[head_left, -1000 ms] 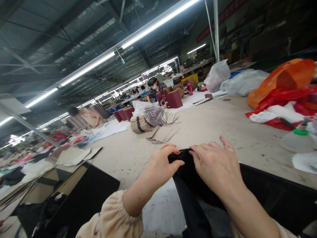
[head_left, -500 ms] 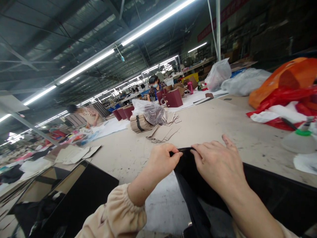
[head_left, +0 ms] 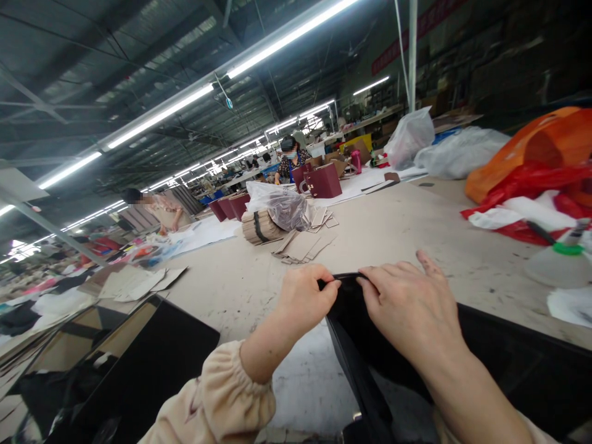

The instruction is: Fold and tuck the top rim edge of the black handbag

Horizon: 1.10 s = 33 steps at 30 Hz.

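Note:
A black bag (head_left: pixel 504 354), open at the top, stands in front of me at the lower right, its dark inside partly behind my arm. My left hand (head_left: pixel 309 295) pinches the bag's rim at its far corner between thumb and fingers. A short way to the right, my right hand (head_left: pixel 409 302) grips the same rim, fingertips curled over the edge and one finger raised. A stretch of black edging shows between the two hands. Much of the bag's near side is hidden by my right forearm.
Black box-like bag pieces (head_left: pixel 152 364) stand at the left. Ahead lie a bundle of cardboard strips (head_left: pixel 259 228), loose card pieces (head_left: pixel 300 246) and maroon bags (head_left: pixel 325 182). Orange and red plastic bags (head_left: pixel 531 160) and a green-collared bottle (head_left: pixel 559 262) are at the right. Two people work farther off.
Both hands keep their hold on the rim with hardly any movement. The view has shifted very slightly.

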{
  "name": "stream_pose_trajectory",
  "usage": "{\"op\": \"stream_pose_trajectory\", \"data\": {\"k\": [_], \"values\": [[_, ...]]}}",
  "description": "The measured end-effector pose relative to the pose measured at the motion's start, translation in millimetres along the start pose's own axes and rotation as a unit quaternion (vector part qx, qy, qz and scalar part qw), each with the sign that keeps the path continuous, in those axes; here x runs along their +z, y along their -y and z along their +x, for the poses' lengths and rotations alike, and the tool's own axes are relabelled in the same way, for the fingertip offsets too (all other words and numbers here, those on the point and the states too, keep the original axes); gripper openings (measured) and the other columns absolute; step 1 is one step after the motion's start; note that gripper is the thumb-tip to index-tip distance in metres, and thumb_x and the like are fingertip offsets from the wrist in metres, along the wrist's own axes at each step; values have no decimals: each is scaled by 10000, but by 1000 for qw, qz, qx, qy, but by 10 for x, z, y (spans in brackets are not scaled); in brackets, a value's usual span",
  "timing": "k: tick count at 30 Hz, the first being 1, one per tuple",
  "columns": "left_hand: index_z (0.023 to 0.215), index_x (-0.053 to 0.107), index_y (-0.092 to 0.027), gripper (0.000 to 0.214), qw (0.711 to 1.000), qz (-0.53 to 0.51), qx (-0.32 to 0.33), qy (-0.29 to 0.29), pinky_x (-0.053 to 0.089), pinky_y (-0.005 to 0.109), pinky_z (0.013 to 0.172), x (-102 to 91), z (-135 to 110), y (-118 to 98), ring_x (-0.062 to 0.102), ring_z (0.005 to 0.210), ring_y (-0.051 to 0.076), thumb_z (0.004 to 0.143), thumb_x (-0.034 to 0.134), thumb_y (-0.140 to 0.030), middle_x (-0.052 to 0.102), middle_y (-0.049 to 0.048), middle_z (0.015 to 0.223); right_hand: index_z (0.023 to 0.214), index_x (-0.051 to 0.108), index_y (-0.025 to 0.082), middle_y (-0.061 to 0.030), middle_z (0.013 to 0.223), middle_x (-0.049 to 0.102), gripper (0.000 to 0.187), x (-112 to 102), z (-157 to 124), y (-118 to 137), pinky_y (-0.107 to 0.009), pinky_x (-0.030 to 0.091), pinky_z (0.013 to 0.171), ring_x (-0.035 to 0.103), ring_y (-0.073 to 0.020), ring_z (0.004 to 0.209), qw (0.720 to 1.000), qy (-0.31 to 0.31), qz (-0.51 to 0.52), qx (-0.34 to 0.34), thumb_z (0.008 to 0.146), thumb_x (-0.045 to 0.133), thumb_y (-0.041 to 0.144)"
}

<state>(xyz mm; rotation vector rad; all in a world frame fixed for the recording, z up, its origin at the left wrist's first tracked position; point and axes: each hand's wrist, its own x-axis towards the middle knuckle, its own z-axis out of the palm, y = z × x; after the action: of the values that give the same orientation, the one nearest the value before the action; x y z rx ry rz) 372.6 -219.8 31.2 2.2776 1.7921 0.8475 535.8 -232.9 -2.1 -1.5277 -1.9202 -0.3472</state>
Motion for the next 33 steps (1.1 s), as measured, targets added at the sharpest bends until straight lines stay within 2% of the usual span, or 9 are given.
{"op": "stream_pose_trajectory", "data": {"k": [4, 7, 13, 22, 27, 33], "values": [[723, 663, -192, 29, 999, -35, 22, 16, 449, 245, 660, -25, -11, 24, 609, 665, 126, 723, 681, -215, 687, -23, 707, 881, 717, 223, -30, 819, 725, 185, 7, 4, -13, -497, 229, 1076, 637, -214, 790, 1000, 0, -2, 2, 873, 534, 253], [761, 647, -191, 76, 996, -69, 42, 26, 473, 242, 664, -51, -29, 44, 613, 670, 126, 710, 702, -184, 672, -30, 713, 880, 716, 223, -32, 828, 726, 183, 7, 10, -16, -494, 239, 1071, 639, -214, 792, 1000, 2, 0, 2, 870, 536, 253], [790, 723, -202, 121, 986, -107, 125, -2, 510, 254, 850, -56, -38, 57, 667, 870, 139, 713, 706, -110, 725, 25, 933, 856, 715, 225, -24, 797, 724, 170, -3, 17, -12, -478, 250, 1066, 639, -213, 783, 1000, 1, 3, 3, 862, 546, 245], [765, 744, -185, 79, 989, -86, 118, -27, 554, 263, 806, 1, -11, 40, 690, 797, 143, 715, 710, -133, 746, 44, 869, 866, 714, 222, -28, 799, 720, 185, -15, 5, -26, -467, 261, 1054, 629, -206, 773, 1000, 4, 4, 4, 872, 531, 253], [765, 731, -189, 81, 993, -77, 89, -21, 547, 262, 819, -16, -22, 8, 687, 812, 148, 698, 727, -145, 745, 33, 869, 856, 715, 222, -30, 797, 717, 190, -12, 9, -32, -461, 250, 1056, 625, -206, 775, 1000, 10, 8, 7, 873, 528, 254], [742, 726, -199, 49, 993, -71, 92, -20, 540, 257, 786, 2, -13, 12, 678, 787, 144, 721, 702, -161, 740, 26, 843, 858, 716, 227, -26, 797, 716, 188, -15, 12, -35, -455, 240, 1059, 624, -200, 771, 1000, 4, 9, 5, 872, 530, 250]]}}
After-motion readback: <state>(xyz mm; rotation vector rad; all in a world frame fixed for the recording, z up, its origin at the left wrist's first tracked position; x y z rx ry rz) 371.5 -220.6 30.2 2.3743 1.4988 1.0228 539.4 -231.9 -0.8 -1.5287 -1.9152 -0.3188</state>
